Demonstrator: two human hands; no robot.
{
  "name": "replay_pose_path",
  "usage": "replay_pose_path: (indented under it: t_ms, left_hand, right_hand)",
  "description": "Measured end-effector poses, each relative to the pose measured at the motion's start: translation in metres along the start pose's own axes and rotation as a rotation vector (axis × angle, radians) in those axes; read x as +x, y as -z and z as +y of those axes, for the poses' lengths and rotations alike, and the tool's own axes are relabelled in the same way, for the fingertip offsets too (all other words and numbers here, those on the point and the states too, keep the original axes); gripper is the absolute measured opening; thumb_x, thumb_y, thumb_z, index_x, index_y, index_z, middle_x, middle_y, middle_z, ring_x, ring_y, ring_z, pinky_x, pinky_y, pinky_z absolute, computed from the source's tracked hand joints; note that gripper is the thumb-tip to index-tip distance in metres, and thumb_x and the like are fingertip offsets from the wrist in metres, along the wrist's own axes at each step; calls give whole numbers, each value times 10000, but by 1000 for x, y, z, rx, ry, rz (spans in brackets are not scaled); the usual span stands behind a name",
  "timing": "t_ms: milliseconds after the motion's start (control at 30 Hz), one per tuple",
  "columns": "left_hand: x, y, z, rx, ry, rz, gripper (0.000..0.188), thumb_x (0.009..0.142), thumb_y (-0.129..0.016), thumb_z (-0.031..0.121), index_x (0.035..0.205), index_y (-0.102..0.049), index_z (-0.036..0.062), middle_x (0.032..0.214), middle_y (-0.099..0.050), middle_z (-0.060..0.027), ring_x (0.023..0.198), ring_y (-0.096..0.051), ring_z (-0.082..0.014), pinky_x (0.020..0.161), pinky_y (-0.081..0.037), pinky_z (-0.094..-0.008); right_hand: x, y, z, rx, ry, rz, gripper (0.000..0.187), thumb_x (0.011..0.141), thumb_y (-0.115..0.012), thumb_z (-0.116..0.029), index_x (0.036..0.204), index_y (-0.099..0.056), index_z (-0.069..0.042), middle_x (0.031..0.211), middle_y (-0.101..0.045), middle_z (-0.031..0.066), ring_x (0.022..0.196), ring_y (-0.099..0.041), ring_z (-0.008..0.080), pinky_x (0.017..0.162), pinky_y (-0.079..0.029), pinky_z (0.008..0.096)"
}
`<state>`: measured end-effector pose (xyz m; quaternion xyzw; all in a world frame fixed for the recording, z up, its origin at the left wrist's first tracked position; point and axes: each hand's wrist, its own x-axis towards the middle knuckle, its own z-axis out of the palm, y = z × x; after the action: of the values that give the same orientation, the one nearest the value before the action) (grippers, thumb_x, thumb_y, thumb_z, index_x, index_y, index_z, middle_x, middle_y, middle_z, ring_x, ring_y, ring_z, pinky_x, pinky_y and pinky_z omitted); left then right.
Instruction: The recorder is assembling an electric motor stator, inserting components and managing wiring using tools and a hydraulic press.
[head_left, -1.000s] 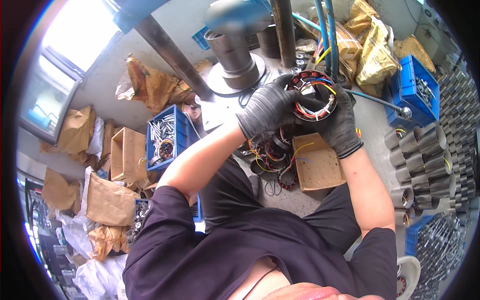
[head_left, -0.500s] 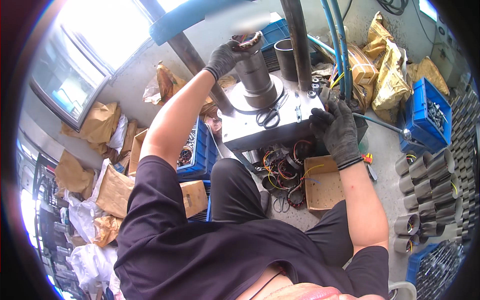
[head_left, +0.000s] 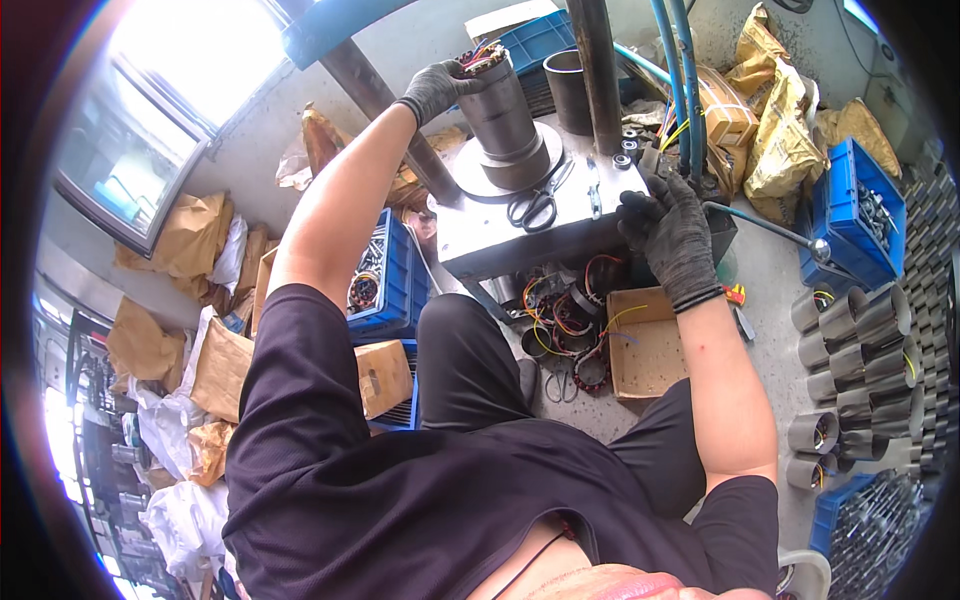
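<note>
My left hand (head_left: 436,92), in a dark grey glove, grips the upper left side of a grey metal cylinder (head_left: 500,122). In the cylinder's top sits a wire-wound stator (head_left: 484,60) with coloured leads. The cylinder stands upright on a round metal plate (head_left: 468,178) on the press table (head_left: 462,232). Black-handled scissors (head_left: 532,210) lie in front of it. My right hand (head_left: 676,240), gloved too, hovers by the table's right edge with fingers loosely bent and apart, and nothing shows in it. Close beside it is a lever with a ball knob (head_left: 820,249).
Steel posts (head_left: 594,75) flank the cylinder, with a blue press beam (head_left: 350,30) above left. Small bearings (head_left: 622,161) and an open tube (head_left: 568,92) stand behind. Stators (head_left: 570,320) and a cardboard box (head_left: 640,360) lie below. Metal sleeves (head_left: 845,360) stack at right; blue crates surround.
A blurred pale shape above the stator is gone from view. The stator's tilted ring now sits level in the cylinder's top. My left hand stays at the rim; my right hand barely moves.
</note>
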<state>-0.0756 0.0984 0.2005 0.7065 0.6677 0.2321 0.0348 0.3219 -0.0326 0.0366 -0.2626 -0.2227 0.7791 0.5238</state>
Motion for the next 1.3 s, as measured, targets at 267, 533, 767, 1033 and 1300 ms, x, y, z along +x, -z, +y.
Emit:
replay_pose_path:
  t_ms: [267, 533, 767, 1033, 1300]
  left_hand:
    - [-1, 0, 11, 148, 18, 27, 728, 777, -814, 575, 1239, -699, 24, 1055, -751, -149, 1021, -701, -256, 939, -522, -367]
    - [-8, -1, 23, 226, 9, 37, 744, 748, -792, 612, 1200, -716, 25, 1027, -763, -151, 978, -730, -260, 909, -538, -375]
    - [0, -3, 4, 194, -27, 5, 741, 778, -774, 621, 1225, -714, 32, 1050, -764, -140, 984, -728, -256, 912, -537, -369]
    - [-3, -6, 23, 208, 26, 19, 752, 741, -760, 668, 1232, -726, 100, 1043, -768, -143, 993, -736, -274, 924, -557, -387]
    - [10, -21, -18, 2, -108, 118, 840, 734, -771, 649, 1307, -662, 45, 1044, -766, -149, 980, -738, -274, 896, -563, -385]
  right_hand:
    - [5, -6, 9, -64, -6, 47, 521, 903, -704, -445, 1255, -560, -90, 1039, -720, 179, 896, -692, 304, 825, -558, 449]
    - [5, -9, 12, -95, -16, 9, 517, 918, -696, -460, 1250, -565, -85, 999, -736, 180, 873, -701, 302, 824, -552, 445]
    - [9, -6, 12, -131, -19, -17, 492, 939, -681, -447, 1242, -565, -77, 998, -744, 179, 871, -716, 302, 823, -553, 434]
    - [9, -1, 12, -167, -27, 21, 446, 959, -660, -428, 1232, -598, -80, 992, -749, 168, 880, -724, 298, 819, -554, 426]
    - [9, -8, 13, -200, -47, 9, 423, 954, -663, -387, 1235, -609, -75, 984, -755, 162, 873, -731, 287, 810, -568, 403]
